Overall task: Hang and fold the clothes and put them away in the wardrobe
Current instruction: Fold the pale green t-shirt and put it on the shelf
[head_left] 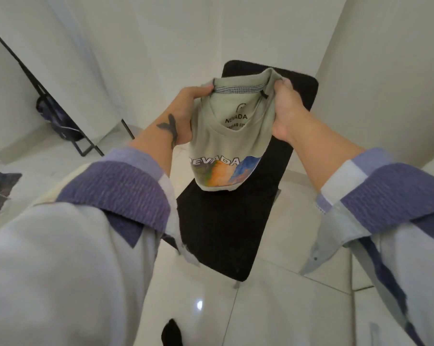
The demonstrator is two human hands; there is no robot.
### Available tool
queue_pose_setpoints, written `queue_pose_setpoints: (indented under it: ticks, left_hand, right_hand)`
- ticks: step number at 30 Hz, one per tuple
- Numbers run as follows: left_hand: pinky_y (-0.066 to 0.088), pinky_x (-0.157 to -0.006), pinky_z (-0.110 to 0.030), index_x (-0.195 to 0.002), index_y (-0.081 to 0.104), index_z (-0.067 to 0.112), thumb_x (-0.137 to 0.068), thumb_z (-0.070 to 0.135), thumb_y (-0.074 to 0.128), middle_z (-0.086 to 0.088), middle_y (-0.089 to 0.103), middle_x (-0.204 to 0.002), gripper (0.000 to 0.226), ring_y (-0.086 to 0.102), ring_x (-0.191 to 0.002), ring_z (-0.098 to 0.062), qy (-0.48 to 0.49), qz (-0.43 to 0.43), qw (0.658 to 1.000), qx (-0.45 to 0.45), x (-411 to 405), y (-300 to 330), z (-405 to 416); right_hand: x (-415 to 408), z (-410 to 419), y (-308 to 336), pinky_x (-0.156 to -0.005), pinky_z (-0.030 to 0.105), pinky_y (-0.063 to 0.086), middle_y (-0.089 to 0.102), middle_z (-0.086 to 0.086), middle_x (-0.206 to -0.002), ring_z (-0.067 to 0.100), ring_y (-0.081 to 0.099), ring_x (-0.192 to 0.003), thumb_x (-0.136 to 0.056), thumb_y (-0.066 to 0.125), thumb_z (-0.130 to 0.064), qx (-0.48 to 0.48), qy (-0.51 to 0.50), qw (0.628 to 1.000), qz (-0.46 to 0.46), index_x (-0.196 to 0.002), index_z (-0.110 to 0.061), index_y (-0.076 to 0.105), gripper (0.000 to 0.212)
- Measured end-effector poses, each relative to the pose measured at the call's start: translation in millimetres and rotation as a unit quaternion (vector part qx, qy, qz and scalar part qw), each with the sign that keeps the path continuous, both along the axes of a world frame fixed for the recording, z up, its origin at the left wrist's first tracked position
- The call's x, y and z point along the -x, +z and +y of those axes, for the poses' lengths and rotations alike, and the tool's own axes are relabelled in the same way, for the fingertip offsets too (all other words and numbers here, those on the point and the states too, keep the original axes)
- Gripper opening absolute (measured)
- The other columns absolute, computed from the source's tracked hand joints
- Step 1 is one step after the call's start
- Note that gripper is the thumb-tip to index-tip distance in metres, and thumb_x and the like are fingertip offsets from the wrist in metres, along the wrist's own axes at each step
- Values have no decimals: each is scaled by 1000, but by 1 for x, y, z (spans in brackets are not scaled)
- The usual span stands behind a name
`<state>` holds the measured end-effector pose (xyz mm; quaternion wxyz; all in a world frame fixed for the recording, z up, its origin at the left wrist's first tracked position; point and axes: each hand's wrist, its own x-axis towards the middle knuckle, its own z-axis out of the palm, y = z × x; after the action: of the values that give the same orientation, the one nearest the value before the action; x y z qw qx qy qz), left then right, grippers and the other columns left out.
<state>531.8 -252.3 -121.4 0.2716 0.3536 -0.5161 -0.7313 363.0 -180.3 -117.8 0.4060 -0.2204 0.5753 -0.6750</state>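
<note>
Head view: both hands, left hand (186,108) and right hand (289,108), fingers clamped on folded Nevada T-shirt (226,146) over black stool (226,228); stowing in wardrobe remains.

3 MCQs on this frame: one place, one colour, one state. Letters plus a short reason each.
1. Where is the T-shirt?
A. flat on the floor
B. held up over the black bench
C. on a hanger

2. What colour is the T-shirt's fabric?
A. pale green
B. red
C. black

3. How is the T-shirt held?
A. left hand alone
B. right hand alone
C. both hands grip it near the collar

Key: 1 B, it hangs above the bench; 2 A, pale green with a NEVADA print; 3 C, fingers curl on both sides.
</note>
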Motion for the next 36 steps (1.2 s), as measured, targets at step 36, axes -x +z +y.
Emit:
queue_pose_setpoints:
  ticks: [36]
  left_hand:
    - [42, -64, -23, -105, 50, 19, -96, 41, 46, 3, 58, -96, 24, 56, -86, -12, 260, -335, 894, 145, 65, -465, -144]
  right_hand:
    - [69, -159, -463, -86, 35, 41, 52, -4, -101, 16, 52, -99, -103, 25, -29, -333, -26, 913, 235, -119, -21, 48, 29]
